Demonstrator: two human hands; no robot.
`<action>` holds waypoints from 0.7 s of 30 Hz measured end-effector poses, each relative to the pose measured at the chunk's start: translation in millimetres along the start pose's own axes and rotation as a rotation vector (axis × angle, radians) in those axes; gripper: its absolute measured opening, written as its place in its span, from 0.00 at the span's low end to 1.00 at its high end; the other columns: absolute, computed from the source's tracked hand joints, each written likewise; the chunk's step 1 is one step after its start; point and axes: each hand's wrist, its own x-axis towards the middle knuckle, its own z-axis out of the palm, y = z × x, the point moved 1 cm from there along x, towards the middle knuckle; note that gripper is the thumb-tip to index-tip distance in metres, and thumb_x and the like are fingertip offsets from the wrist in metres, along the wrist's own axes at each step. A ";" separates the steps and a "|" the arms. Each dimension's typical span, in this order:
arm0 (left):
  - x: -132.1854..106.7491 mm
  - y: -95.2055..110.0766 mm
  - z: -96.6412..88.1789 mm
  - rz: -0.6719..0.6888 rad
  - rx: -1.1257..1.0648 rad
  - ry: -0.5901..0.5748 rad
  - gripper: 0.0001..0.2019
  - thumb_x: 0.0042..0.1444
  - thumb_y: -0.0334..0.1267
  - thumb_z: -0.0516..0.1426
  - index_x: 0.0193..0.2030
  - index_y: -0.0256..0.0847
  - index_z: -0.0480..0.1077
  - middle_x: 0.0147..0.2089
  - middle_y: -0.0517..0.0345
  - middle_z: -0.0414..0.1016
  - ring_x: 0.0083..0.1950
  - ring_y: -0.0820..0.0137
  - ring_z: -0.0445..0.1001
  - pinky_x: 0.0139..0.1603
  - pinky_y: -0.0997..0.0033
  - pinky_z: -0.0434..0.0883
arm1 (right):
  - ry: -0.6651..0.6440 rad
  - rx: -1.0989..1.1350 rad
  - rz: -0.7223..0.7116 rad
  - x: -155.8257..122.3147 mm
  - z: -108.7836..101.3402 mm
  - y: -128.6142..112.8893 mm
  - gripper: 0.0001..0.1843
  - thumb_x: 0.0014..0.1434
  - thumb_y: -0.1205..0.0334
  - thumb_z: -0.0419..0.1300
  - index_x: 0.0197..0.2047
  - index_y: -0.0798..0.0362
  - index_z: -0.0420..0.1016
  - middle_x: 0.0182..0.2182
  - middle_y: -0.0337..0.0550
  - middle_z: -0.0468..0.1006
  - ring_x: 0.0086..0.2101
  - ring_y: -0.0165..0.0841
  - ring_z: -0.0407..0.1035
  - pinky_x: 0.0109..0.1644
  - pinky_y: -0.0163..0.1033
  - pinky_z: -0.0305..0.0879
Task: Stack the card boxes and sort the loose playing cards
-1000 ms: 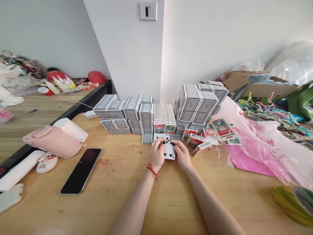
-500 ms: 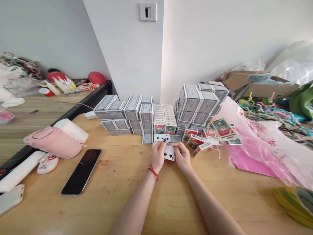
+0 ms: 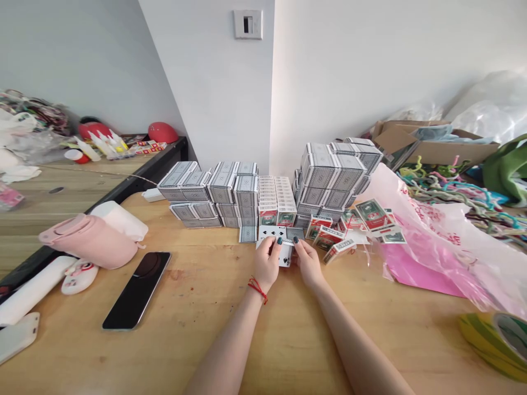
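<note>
With the left hand (image 3: 267, 263) and right hand (image 3: 308, 264) pinching the spade card (image 3: 285, 257) from either side, on the near side of the red-fronted boxes (image 3: 268, 216), even pressure should keep its folded-looking far edge straight.

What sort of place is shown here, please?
Probably an indoor craft workspace: the wooden table bears stacks of card-covered blocks, colourful fuzzy strands lie at the right, and nozzle bottles at the left.

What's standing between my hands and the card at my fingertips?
Nothing visible: your left hand and right hand both pinch the card near its far edge. Another face-up card lies just beyond, not between.
</note>
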 end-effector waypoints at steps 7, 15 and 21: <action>5.0 -2.3 -3.6 0.026 0.005 -0.012 0.12 0.56 0.43 0.50 0.33 0.39 0.69 0.34 0.55 0.69 0.38 0.69 0.67 0.41 0.72 0.63 | -0.092 0.042 0.037 0.8 -3.1 -3.0 0.19 0.49 0.46 0.58 0.29 0.55 0.73 0.23 0.40 0.72 0.23 0.31 0.66 0.26 0.37 0.65; 8.5 -2.2 -8.1 0.019 -0.069 -0.091 0.12 0.56 0.43 0.50 0.34 0.40 0.72 0.35 0.54 0.70 0.39 0.68 0.68 0.42 0.70 0.64 | -0.206 0.185 0.158 -0.8 -3.2 -10.1 0.18 0.47 0.49 0.61 0.33 0.55 0.76 0.24 0.43 0.75 0.23 0.33 0.68 0.26 0.40 0.68; 8.3 -0.8 -5.9 -0.013 -0.111 -0.166 0.11 0.55 0.42 0.51 0.33 0.39 0.72 0.38 0.53 0.73 0.42 0.67 0.69 0.45 0.69 0.64 | -0.259 0.143 0.129 -1.5 -0.9 -12.5 0.17 0.47 0.48 0.61 0.31 0.54 0.77 0.24 0.41 0.74 0.25 0.32 0.68 0.30 0.40 0.68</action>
